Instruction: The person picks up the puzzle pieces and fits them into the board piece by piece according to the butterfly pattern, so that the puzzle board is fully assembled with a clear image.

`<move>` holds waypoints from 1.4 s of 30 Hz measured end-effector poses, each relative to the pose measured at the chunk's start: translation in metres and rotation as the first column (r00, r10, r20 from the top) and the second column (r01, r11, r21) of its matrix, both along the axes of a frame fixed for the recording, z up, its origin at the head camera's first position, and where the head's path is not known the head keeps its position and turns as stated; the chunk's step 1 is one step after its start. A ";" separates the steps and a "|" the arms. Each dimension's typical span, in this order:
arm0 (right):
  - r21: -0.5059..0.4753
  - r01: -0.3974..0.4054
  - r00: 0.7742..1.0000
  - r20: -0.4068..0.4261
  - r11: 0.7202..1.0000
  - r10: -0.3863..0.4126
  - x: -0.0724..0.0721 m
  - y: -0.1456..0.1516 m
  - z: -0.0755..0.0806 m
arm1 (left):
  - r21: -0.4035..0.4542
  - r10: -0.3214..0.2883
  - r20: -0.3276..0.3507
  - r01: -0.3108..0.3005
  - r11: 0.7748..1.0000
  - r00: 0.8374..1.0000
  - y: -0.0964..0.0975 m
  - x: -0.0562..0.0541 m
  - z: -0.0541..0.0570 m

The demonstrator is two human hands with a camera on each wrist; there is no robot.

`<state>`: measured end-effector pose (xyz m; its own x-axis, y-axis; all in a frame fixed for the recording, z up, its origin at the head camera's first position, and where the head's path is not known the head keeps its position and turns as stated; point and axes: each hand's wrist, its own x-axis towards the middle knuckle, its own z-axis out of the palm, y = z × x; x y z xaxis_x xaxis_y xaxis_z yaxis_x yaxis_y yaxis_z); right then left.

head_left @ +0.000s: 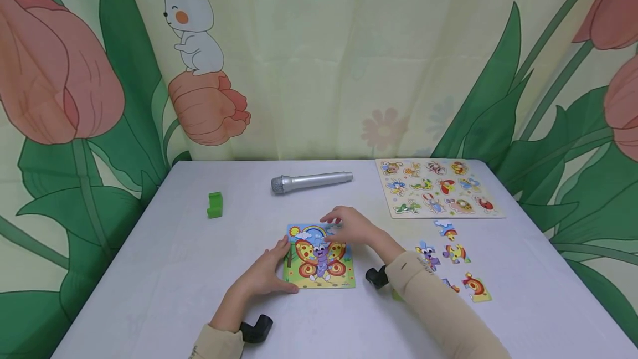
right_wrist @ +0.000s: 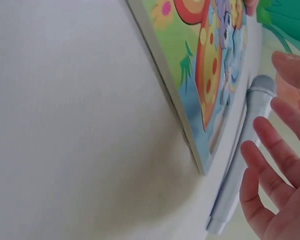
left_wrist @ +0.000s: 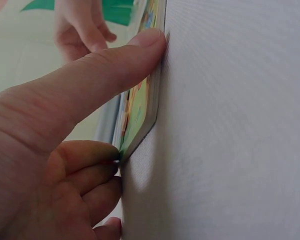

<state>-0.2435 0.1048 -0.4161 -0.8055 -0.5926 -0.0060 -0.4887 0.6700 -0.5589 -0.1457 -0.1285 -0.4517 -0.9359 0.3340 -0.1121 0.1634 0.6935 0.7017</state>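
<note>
I'm apparently assembling the lower-centre puzzle point(head_left: 321, 266), spread left hand point(head_left: 264, 271) steadying it, loose right hand point(head_left: 353, 227) empty, likely needing a lower-right piece point(head_left: 477, 288).

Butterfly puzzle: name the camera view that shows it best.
The head view: nearly the whole face of the butterfly puzzle shows. The left wrist view gives its edge and a sliver of face; the right wrist view, a slanted part, cropped on top.
</note>
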 end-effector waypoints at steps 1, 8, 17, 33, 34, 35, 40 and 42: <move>-0.013 -0.002 1.000 0.001 1.000 0.002 0.001 0.002 0.002 | -0.001 0.001 -0.001 -0.001 1.000 1.000 0.000 0.000 0.000; -0.104 -0.004 1.000 -0.007 0.995 0.004 0.004 0.019 0.012 | -0.002 0.007 -0.008 -0.007 1.000 1.000 -0.001 0.001 0.000; -0.118 0.056 0.997 -0.054 0.991 -0.063 0.000 0.059 0.017 | 0.003 0.004 -0.013 -0.004 1.000 1.000 -0.001 0.001 0.000; -0.109 0.210 0.977 -0.026 0.972 -0.214 0.009 0.147 0.015 | -0.012 0.006 -0.013 -0.006 1.000 1.000 0.002 0.002 0.001; -0.100 0.216 0.975 -0.035 0.971 -0.220 0.010 0.152 0.015 | -0.012 0.007 -0.014 -0.007 1.000 1.000 0.002 0.002 0.001; -0.092 0.228 0.972 -0.041 0.969 -0.232 0.010 0.157 0.015 | -0.012 0.007 -0.015 -0.007 1.000 1.000 0.002 0.002 0.001; -0.027 0.311 0.948 -0.064 0.950 -0.312 0.011 0.181 0.017 | -0.016 0.000 -0.019 0.000 1.000 1.000 0.001 0.002 0.001; -0.013 0.346 0.936 -0.061 0.938 -0.346 0.012 0.190 0.017 | -0.015 -0.001 -0.019 0.001 1.000 1.000 0.001 0.001 0.001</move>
